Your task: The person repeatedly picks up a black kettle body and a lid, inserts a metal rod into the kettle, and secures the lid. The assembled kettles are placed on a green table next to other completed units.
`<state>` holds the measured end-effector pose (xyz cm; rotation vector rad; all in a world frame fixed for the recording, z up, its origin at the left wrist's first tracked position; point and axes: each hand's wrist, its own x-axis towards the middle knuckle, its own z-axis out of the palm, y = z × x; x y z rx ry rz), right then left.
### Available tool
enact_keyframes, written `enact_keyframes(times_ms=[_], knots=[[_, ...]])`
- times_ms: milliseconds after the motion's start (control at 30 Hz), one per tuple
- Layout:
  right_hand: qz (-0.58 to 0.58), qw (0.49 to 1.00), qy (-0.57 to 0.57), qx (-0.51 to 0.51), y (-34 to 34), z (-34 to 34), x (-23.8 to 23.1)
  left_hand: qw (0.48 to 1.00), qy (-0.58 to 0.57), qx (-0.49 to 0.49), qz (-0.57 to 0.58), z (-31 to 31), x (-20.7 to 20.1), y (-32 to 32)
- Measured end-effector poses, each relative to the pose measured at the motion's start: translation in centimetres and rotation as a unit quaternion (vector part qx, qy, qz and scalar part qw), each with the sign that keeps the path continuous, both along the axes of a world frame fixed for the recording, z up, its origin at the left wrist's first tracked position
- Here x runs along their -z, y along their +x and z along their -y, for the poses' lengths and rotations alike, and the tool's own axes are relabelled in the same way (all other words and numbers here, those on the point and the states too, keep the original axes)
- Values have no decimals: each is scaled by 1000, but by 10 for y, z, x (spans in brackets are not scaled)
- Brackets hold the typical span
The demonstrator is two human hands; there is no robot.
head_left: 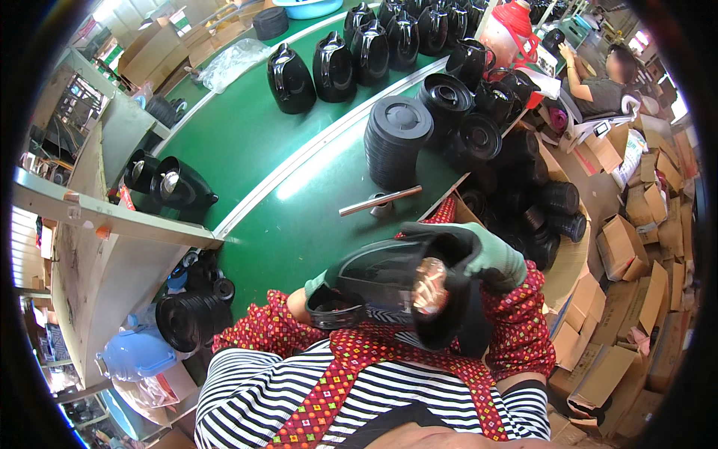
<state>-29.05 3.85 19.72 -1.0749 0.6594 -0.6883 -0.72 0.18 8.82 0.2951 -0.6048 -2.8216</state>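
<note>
A glossy black jug shell point(374, 269) lies sideways in front of my chest, its wide end toward the right. Something shiny and silvery point(430, 288) shows in that opening, slightly blurred. My right hand point(493, 254), in a green glove, grips the rim of the wide end. At the narrower end is my left hand point(315, 288), also gloved; it is closed on the jug, with most fingers hidden behind it. A metal T-shaped tool point(380, 202) rests on the green table point(262, 247) just beyond the jug.
A stack of black round discs point(400, 138) stands past the tool. Several upright black jugs point(292, 78) line the far side. Two jugs point(179, 187) lie at the left. Black round parts fill a carton point(553, 198) at right, beside cardboard boxes point(624, 318). Another person point(598, 93) sits far right.
</note>
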Motion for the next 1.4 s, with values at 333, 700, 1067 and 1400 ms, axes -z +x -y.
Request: enact_keyframes(times_ms=[333,700,1067,1400], knots=[[-679,554,-433,212,36,180,31,988,-50,-144,32,36,19,34],[-533,655,-451,290,34,147,39,975,-93,-197,49,37,26,46],[-310,809,-372,334,30,-48,34,970,-209,-122,38,6,22,8],[-298,744,-493,339,-7,-102,32,883,-448,-129,43,-6,3,-26]])
